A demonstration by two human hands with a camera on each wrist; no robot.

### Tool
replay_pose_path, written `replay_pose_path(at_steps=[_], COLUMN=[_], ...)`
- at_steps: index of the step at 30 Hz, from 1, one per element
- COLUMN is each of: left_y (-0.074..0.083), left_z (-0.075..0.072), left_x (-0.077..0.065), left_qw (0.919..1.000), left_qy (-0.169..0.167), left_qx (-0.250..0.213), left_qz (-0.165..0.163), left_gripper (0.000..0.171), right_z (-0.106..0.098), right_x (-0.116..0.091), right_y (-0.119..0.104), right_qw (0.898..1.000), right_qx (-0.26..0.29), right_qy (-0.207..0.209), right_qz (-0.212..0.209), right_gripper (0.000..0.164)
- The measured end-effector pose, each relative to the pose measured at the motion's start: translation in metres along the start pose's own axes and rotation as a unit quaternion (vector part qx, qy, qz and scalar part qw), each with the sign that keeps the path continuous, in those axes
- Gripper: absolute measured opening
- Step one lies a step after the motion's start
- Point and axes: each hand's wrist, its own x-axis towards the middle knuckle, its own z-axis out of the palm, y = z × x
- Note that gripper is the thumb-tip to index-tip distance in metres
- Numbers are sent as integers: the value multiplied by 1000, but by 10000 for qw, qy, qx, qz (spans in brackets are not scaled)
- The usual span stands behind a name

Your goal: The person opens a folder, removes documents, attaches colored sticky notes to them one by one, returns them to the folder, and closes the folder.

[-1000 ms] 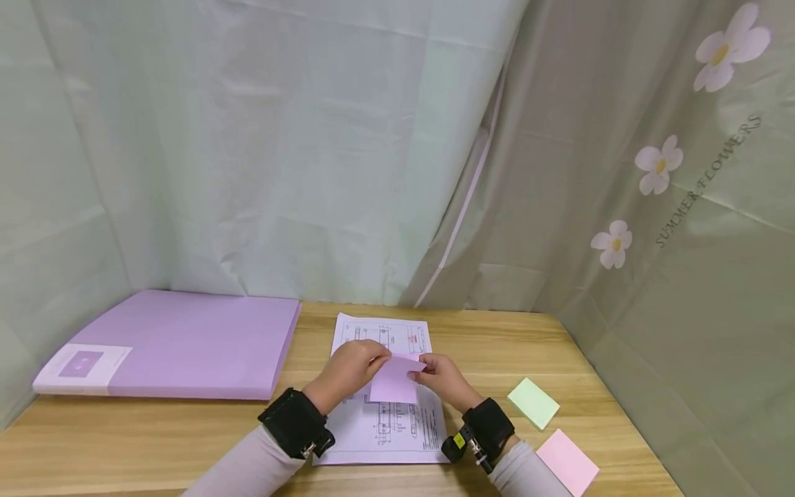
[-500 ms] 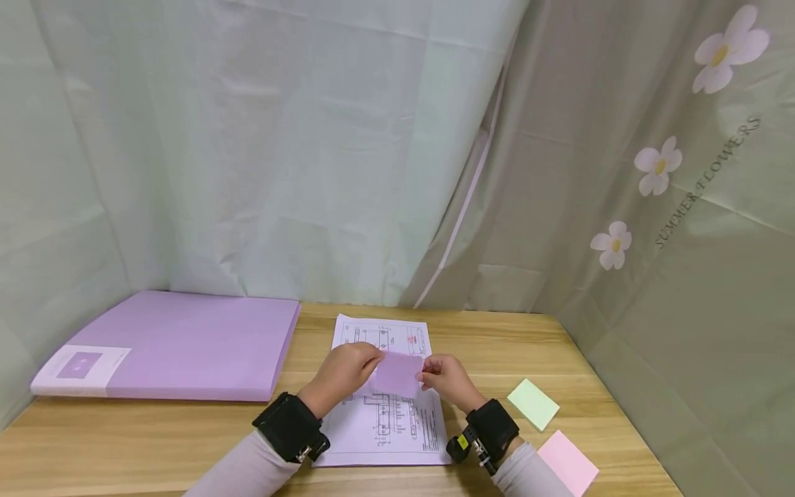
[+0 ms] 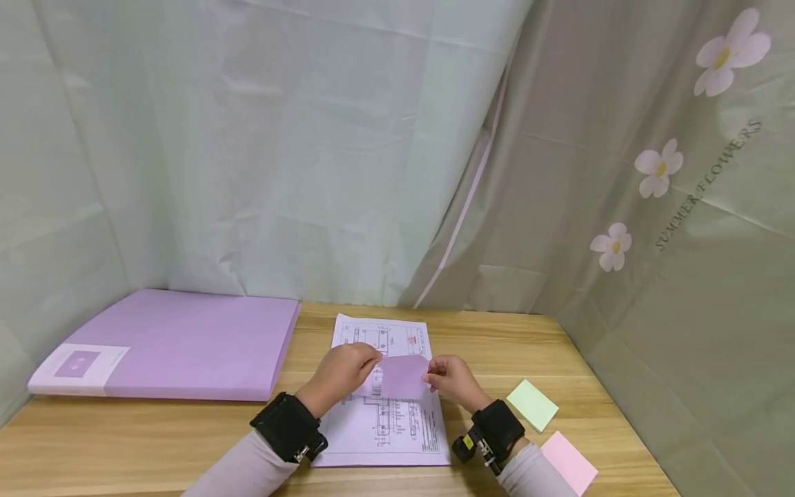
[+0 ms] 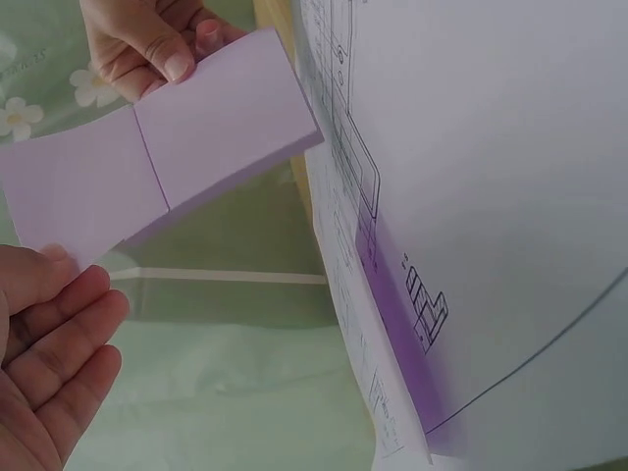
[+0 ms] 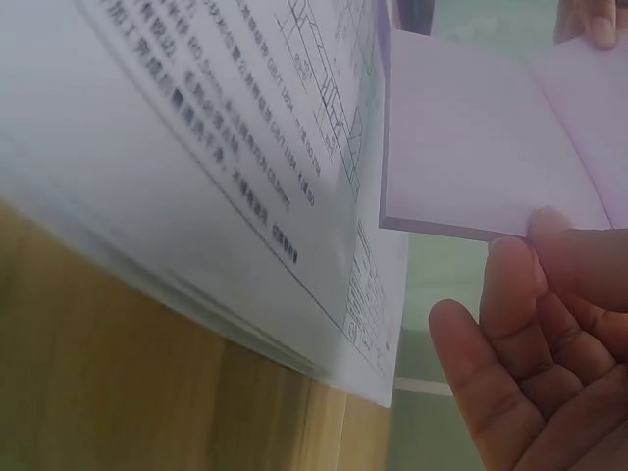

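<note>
A purple sticky note pad (image 3: 406, 378) is held between both hands above the printed drawing sheets (image 3: 354, 442). My left hand (image 3: 344, 371) pinches the free end of its top note (image 4: 78, 186), which is peeled up and bends away from the pad in the left wrist view. With thumb and fingers, my right hand (image 3: 456, 381) grips the pad by its edge. In the right wrist view, the right thumb (image 5: 579, 257) lies on the pad's face near the fold line. The note's far edge still joins the pad.
A large purple folder (image 3: 199, 345) with a white label lies on the left of the wooden table (image 3: 497, 345). On the right are a green sticky note pad (image 3: 533, 405) and a pink one (image 3: 568, 461). A pale curtain (image 3: 310, 152) stands behind.
The right hand has moved slightly right and the left hand slightly left, so they are further apart. The purple pad has tilted and shifted right with the right hand.
</note>
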Motion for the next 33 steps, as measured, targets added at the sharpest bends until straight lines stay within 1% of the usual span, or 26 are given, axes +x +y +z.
replay_pose_path(at_steps=[4,10,13,16,20,22,25,28,33], left_y=[-1,-2,-3,-6,-12,-15,-16,-16,-14], left_z=[0,1,-1,-3,-6,-7,-8,-7,-5], left_x=[0,-1,-1,0,1,1,0,-1,0], left_qw=[10000,9998,9997,9994,9985,9979,9974,9973,9972], left_qy=[31,-9,10,85,261,334,372,328,84], left_qx=[-13,-46,-85,-44,62,45,72,80,28], left_qz=[16,-178,-247,-338,-473,-552,-614,-656,-740], left_gripper=[5,6,5,5,5,5,5,5,6], right_z=[-1,-3,-6,-10,-22,-31,-43,-55,-72], right_x=[-1,-3,-4,-5,-10,-13,-16,-18,-22], right_y=[4,10,12,14,25,31,39,44,51], right_qw=[10000,9994,9989,9987,9968,9954,9949,9942,9918], right_qx=[63,252,384,362,430,524,490,425,321], right_qy=[36,93,86,88,135,185,237,332,466], right_qz=[-21,203,261,355,653,779,853,928,1148], right_gripper=[5,7,8,6,6,7,8,10,13])
